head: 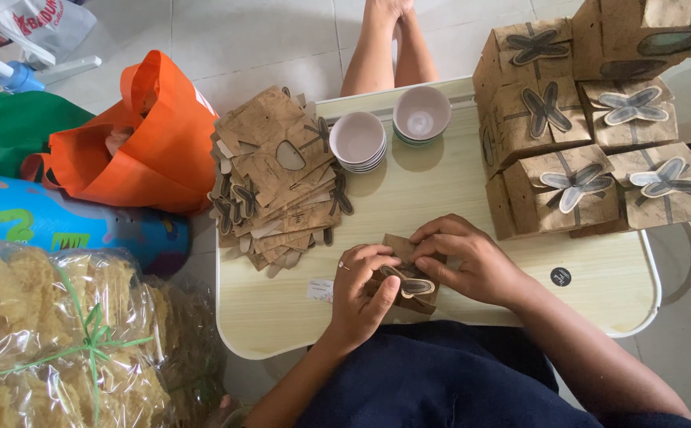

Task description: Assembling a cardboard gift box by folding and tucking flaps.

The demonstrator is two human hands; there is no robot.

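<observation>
My left hand [359, 292] and my right hand [466, 260] both grip a small brown paper box [405, 273] with petal-shaped flaps, held just above the pale wooden lap table [472, 182]. A ring shows on a left-hand finger. Fingers of both hands press on the box's top flaps; the hands hide most of the box. To the left lies a fanned stack of flat, unfolded brown box blanks [278, 178]. At the right stands a pile of several finished brown boxes [591, 119] with closed petal tops.
Two stacks of small pinkish bowls [359, 139] [421, 113] sit at the table's far edge. An orange bag [149, 135], a blue patterned roll [60, 218] and a plastic bag of crackers [60, 333] lie on the floor at left. Another person's legs [389, 43] are beyond the table.
</observation>
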